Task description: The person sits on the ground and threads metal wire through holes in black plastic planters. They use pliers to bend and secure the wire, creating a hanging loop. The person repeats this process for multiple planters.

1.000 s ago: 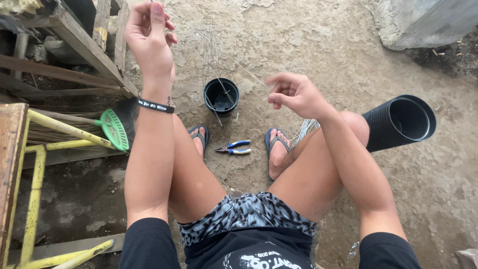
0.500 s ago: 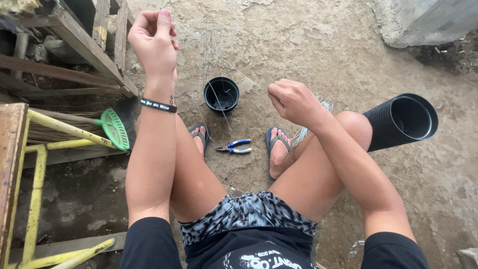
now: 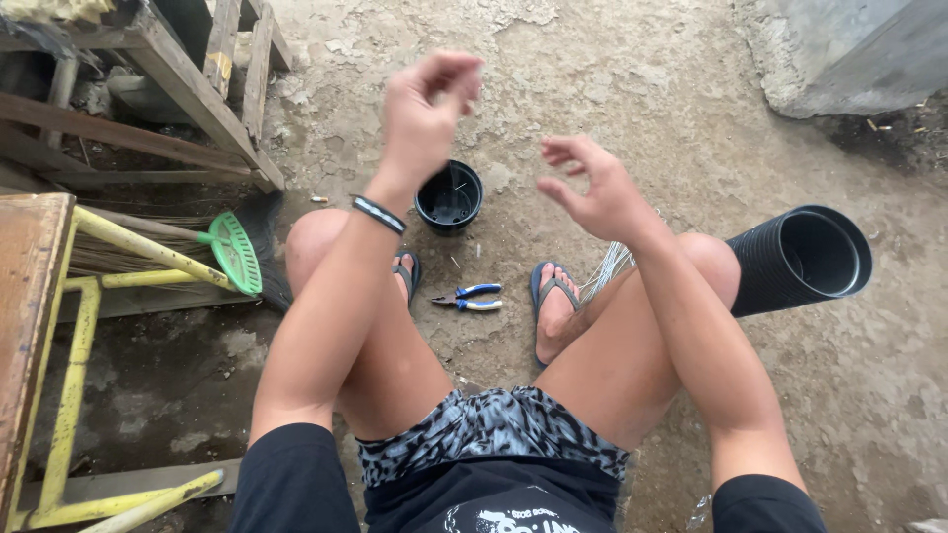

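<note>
A: Left hand [image 3: 420, 123] raised, blurred, fingers pinched together; what they hold, cannot tell. Right hand [image 3: 592, 192]?

B: Fingers loosely curled, released. Wire bundle [image 3: 607, 268] just below it, by right knee. Black pot [image 3: 449, 197] far, pliers [image 3: 467, 297] between the sandals.

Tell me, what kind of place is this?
Probably an outdoor work yard: bare dirt ground, rough wooden frames, a broom, and pliers beside a black pot.
</note>
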Action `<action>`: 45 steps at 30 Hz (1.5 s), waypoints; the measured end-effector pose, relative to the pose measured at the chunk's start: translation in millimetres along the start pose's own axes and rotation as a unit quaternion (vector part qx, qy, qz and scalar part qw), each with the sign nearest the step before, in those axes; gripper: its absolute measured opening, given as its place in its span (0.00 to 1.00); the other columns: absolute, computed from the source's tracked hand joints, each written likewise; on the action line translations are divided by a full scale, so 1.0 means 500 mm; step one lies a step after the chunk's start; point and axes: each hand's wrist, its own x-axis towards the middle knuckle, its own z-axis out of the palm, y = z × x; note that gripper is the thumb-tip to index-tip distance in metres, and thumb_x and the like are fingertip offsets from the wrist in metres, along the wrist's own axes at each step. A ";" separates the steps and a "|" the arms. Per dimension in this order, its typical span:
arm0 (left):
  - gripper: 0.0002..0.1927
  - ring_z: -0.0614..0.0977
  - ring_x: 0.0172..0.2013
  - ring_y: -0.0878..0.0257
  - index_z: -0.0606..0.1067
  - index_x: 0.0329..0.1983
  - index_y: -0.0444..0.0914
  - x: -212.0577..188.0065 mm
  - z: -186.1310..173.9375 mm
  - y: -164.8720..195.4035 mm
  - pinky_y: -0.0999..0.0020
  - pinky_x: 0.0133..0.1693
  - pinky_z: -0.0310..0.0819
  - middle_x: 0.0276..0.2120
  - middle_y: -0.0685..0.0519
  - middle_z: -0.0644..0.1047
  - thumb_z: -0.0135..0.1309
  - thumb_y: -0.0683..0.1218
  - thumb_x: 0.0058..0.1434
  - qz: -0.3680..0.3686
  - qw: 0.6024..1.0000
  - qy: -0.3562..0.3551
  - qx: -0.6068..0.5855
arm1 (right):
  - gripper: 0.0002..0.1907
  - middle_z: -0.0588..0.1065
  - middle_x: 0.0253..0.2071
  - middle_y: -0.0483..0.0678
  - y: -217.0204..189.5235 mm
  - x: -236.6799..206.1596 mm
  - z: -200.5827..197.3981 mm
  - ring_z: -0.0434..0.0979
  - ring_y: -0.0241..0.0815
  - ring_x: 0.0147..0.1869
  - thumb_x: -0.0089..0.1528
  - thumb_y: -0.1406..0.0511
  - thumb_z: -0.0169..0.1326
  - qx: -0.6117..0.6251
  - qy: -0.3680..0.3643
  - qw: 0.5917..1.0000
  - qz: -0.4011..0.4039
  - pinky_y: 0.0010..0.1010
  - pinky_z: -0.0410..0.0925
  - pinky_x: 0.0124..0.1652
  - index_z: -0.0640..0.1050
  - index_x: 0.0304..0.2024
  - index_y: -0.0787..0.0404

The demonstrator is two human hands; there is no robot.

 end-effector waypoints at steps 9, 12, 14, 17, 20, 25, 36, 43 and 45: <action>0.09 0.85 0.37 0.69 0.73 0.45 0.33 -0.052 0.123 0.027 0.73 0.37 0.84 0.36 0.52 0.82 0.60 0.37 0.65 -0.072 0.991 -0.115 -0.014 | 0.03 0.77 0.43 0.49 0.039 0.028 0.029 0.77 0.33 0.43 0.72 0.72 0.55 0.225 0.169 0.958 0.058 0.25 0.74 0.43 0.76 0.47 0.68; 0.09 0.85 0.36 0.70 0.71 0.43 0.33 -0.054 0.121 0.025 0.74 0.37 0.84 0.34 0.53 0.82 0.60 0.37 0.66 -0.094 0.989 -0.113 -0.022 | 0.02 0.74 0.43 0.47 0.029 0.027 0.029 0.77 0.32 0.43 0.71 0.74 0.55 0.198 0.164 0.966 0.027 0.25 0.74 0.42 0.75 0.44 0.69; 0.09 0.85 0.35 0.70 0.71 0.44 0.33 -0.052 0.116 0.021 0.74 0.36 0.83 0.34 0.52 0.82 0.60 0.37 0.66 -0.088 0.988 -0.125 -0.004 | 0.02 0.73 0.42 0.46 0.019 0.030 0.024 0.77 0.32 0.44 0.71 0.74 0.55 0.172 0.155 0.973 0.004 0.25 0.74 0.43 0.75 0.42 0.70; 0.08 0.86 0.35 0.68 0.72 0.44 0.33 -0.055 0.112 0.015 0.72 0.36 0.83 0.34 0.51 0.83 0.60 0.37 0.66 -0.064 0.987 -0.142 0.041 | 0.04 0.74 0.40 0.46 0.004 0.030 0.015 0.77 0.32 0.41 0.70 0.73 0.56 0.105 0.147 0.983 -0.005 0.24 0.73 0.41 0.75 0.41 0.71; 0.07 0.87 0.36 0.67 0.73 0.44 0.33 -0.056 0.114 0.015 0.71 0.38 0.84 0.34 0.50 0.84 0.60 0.38 0.67 -0.049 0.986 -0.151 0.059 | 0.05 0.75 0.38 0.47 0.001 0.029 0.011 0.78 0.33 0.39 0.69 0.72 0.57 0.048 0.144 0.988 -0.010 0.24 0.72 0.39 0.75 0.40 0.71; 0.15 0.87 0.44 0.61 0.69 0.55 0.39 -0.047 0.104 0.037 0.67 0.43 0.85 0.43 0.46 0.83 0.59 0.43 0.68 -0.057 0.974 -0.202 0.089 | 0.06 0.75 0.36 0.45 0.034 0.025 -0.005 0.76 0.32 0.38 0.73 0.70 0.55 0.142 0.188 0.972 0.020 0.23 0.71 0.39 0.74 0.42 0.68; 0.07 0.87 0.45 0.62 0.74 0.51 0.37 -0.058 0.014 0.089 0.67 0.50 0.84 0.43 0.48 0.83 0.49 0.40 0.73 -0.142 0.913 -0.382 0.005 | 0.06 0.74 0.36 0.48 0.178 -0.037 -0.175 0.75 0.39 0.38 0.77 0.70 0.52 0.414 0.385 0.825 -0.002 0.31 0.71 0.43 0.74 0.44 0.65; 0.07 0.86 0.44 0.65 0.80 0.47 0.34 -0.065 -0.001 0.106 0.70 0.47 0.80 0.40 0.50 0.84 0.57 0.38 0.67 -0.081 0.920 -0.383 0.022 | 0.06 0.74 0.33 0.47 0.201 -0.059 -0.198 0.75 0.38 0.35 0.75 0.69 0.53 0.416 0.402 0.814 0.051 0.31 0.70 0.39 0.74 0.42 0.64; 0.07 0.86 0.43 0.66 0.80 0.47 0.34 -0.065 0.002 0.102 0.71 0.47 0.81 0.39 0.51 0.85 0.57 0.38 0.66 -0.067 0.929 -0.359 0.061 | 0.06 0.74 0.32 0.47 0.202 -0.061 -0.200 0.74 0.37 0.34 0.74 0.69 0.53 0.414 0.401 0.815 0.064 0.30 0.70 0.38 0.74 0.41 0.64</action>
